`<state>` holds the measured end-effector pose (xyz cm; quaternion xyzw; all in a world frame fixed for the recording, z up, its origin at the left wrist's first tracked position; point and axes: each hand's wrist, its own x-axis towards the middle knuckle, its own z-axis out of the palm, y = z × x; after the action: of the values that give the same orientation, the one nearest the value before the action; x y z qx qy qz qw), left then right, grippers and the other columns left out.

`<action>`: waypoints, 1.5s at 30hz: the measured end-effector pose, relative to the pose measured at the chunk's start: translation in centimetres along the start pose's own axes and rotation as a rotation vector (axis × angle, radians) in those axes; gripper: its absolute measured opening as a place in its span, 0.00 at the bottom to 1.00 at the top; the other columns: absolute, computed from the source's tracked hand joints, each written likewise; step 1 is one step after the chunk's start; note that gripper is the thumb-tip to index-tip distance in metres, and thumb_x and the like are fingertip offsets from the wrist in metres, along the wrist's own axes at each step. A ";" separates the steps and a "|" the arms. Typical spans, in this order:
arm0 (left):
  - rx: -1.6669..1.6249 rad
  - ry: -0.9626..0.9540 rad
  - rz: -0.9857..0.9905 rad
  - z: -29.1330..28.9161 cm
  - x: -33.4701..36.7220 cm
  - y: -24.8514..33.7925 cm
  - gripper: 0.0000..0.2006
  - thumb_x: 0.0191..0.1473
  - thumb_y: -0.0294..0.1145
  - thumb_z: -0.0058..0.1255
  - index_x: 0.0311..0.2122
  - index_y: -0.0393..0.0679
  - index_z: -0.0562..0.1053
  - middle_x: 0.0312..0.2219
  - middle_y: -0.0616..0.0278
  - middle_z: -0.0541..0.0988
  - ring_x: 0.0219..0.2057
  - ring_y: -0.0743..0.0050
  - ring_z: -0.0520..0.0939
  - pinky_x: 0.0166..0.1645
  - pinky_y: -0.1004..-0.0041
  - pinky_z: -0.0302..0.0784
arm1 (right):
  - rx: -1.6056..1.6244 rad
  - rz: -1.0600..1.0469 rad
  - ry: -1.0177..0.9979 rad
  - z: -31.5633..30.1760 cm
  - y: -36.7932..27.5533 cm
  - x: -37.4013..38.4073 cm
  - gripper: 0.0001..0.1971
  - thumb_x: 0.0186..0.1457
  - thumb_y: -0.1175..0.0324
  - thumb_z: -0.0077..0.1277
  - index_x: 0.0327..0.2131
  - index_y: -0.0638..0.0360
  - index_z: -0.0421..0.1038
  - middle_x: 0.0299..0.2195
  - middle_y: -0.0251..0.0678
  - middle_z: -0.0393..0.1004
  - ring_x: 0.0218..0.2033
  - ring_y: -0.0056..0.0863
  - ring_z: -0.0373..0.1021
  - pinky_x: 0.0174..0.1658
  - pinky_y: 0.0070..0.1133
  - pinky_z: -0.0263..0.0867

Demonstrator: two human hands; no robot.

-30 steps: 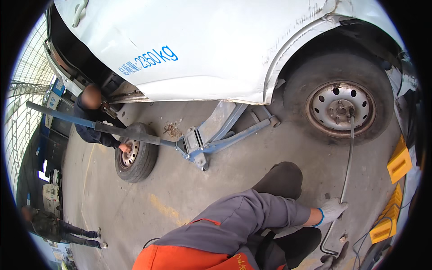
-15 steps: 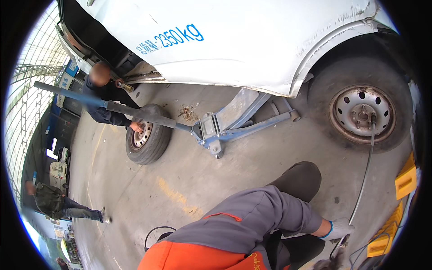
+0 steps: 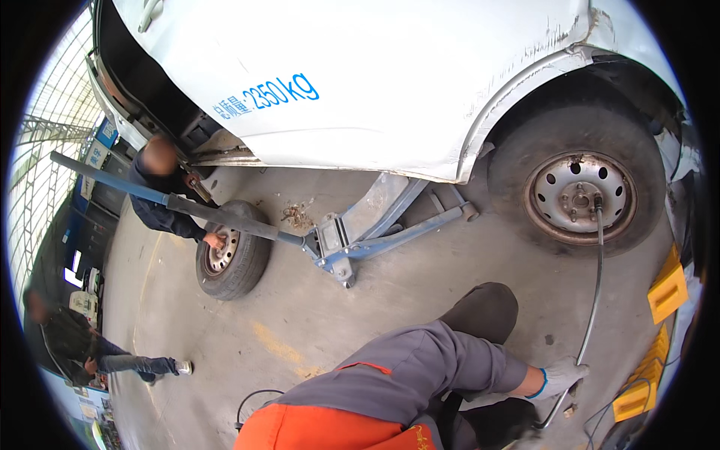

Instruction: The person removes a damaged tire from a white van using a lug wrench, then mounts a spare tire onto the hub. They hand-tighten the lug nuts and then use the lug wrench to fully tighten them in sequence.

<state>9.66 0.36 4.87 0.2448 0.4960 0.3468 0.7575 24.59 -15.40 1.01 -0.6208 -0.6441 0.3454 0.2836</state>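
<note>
At far right, a long wheel wrench (image 3: pixel 596 277) sits on the mounted van wheel (image 3: pixel 579 196), nuts apparently not yet off; right hand (image 3: pixel 561 376) grips its near end; left hand unseen.

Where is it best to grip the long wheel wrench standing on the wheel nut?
Judging by its pose, grip the long wheel wrench at its bent lower end, from above, where the gloved hand already holds it. The socket end sits on the wheel hub, so the far end probably gives most leverage.
</note>
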 end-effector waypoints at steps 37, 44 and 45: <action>0.117 0.109 -0.014 -1.9 0.5 1.5 0.18 0.64 0.48 0.48 0.34 0.42 0.75 0.20 0.67 0.77 0.13 0.82 0.68 0.15 0.76 0.57 | 0.686 0.309 0.053 -1.6 -6.1 0.5 0.23 0.61 0.76 0.42 0.59 0.69 0.64 0.37 0.40 0.81 0.34 0.22 0.77 0.39 0.19 0.72; 0.175 0.159 -0.018 -1.7 0.5 1.7 0.19 0.65 0.47 0.47 0.33 0.41 0.76 0.21 0.64 0.78 0.14 0.79 0.70 0.16 0.76 0.60 | 0.773 0.472 0.110 5.8 -3.8 -0.3 0.23 0.70 0.55 0.40 0.49 0.69 0.69 0.35 0.44 0.81 0.31 0.28 0.77 0.37 0.23 0.75; 0.236 0.151 -0.021 -2.1 0.5 1.6 0.19 0.63 0.49 0.50 0.35 0.41 0.76 0.21 0.65 0.79 0.19 0.78 0.76 0.21 0.74 0.68 | 0.995 0.510 0.194 5.5 -7.4 0.3 0.27 0.70 0.50 0.36 0.49 0.69 0.69 0.31 0.45 0.80 0.25 0.31 0.77 0.32 0.22 0.75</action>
<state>7.38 1.88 4.91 0.3002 0.5914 0.2956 0.6875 15.70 -15.50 3.54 -0.5773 -0.2043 0.6061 0.5076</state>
